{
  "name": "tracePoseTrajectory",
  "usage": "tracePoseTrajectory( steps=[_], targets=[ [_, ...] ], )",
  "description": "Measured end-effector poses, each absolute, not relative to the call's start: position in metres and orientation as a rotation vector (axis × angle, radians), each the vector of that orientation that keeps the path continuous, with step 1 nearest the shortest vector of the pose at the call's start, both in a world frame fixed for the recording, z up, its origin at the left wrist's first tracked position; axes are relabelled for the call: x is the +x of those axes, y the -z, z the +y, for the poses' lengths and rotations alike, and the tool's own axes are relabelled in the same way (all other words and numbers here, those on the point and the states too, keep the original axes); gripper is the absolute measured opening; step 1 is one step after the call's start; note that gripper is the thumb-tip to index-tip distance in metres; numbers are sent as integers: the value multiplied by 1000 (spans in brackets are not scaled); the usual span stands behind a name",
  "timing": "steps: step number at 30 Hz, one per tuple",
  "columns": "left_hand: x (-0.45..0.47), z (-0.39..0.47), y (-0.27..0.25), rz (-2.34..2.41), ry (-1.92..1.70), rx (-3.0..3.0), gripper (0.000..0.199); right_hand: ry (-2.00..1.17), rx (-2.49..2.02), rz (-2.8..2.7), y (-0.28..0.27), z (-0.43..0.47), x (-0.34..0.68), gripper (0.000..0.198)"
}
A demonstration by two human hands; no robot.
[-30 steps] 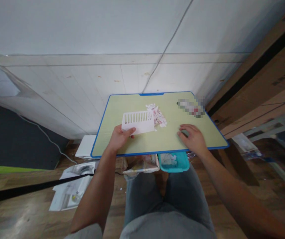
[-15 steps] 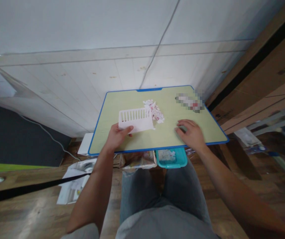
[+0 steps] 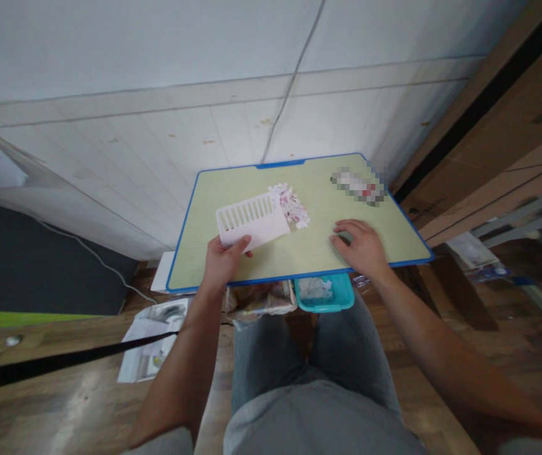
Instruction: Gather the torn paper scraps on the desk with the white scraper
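Observation:
My left hand [image 3: 223, 258] grips the near left corner of a white slotted plastic piece [image 3: 259, 229], thumb on top. It looks like a shallow basket or rack with a row of slots along its far side, tilted a little. Its right end meets a heap of paper scraps [image 3: 292, 207], white with pink marks, on the pale green tabletop [image 3: 313, 246]. Over the right part of the table, my right hand [image 3: 359, 246] rests with fingers loosely curved and apart, holding nothing.
A blurred-out item [image 3: 359, 186] lies at the table's far right. Below the front edge are a turquoise basket [image 3: 326, 306] with pale scraps and a paper-lined box [image 3: 264, 309]. Cardboard boxes [image 3: 484, 133] stand at the right, a white wall [image 3: 157, 145] behind.
The white slotted piece has turned slightly anticlockwise in my left hand, its right end lying against the scraps. My right hand has barely moved on the table. The view has shifted slightly.

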State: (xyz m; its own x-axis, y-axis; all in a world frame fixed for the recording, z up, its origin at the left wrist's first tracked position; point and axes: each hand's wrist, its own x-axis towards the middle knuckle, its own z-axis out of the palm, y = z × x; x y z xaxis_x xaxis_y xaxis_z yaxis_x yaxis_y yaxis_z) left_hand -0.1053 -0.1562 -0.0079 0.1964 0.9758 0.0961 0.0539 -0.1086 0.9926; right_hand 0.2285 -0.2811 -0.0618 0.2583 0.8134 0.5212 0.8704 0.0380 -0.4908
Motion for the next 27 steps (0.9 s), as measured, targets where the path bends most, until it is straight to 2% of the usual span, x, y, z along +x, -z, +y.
tracePoseTrajectory(
  steps=[6, 16, 21, 27],
  targets=[
    [-99, -155, 10, 1071, -1159, 1372, 44, 91, -1763, -1547, 61, -281, 227, 16],
    [-109, -161, 7, 1077, -1001, 1459, 41, 87, -1762, -1540, 61, -280, 227, 13],
    [-116, -158, 2, 1138, -1212, 1404, 38, 110, -1733, -1529, 64, -279, 228, 12],
    [-103, -165, 4, 1143, -1129, 1484, 34, 103, -1725, -1525, 65, -279, 228, 11]
  ],
)
